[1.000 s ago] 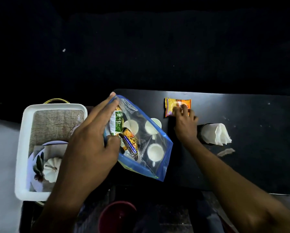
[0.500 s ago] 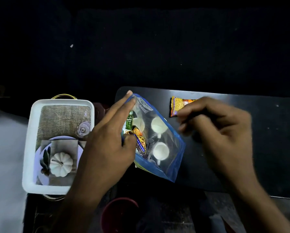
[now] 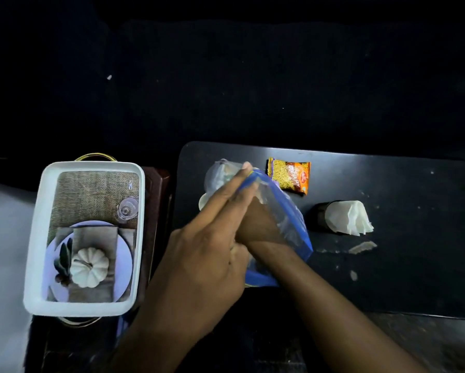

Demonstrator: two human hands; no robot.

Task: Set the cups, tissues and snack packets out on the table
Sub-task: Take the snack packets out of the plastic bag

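Left hand point(image 3: 199, 265) gripping clear blue-edged bag point(image 3: 285, 211) at its mouth, right hand point(image 3: 258, 224) inside bag, grasp indiscernible, snack packet point(image 3: 289, 175) and tissues point(image 3: 347, 218) on black table point(image 3: 400, 278).

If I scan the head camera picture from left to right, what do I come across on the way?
White tray with a pumpkin place-setting picture → left hand → blue-edged plastic bag, with the right hand reaching inside it → tissues in a dark holder. The orange snack packet overlaps the bag's span, so I leave it unplaced.
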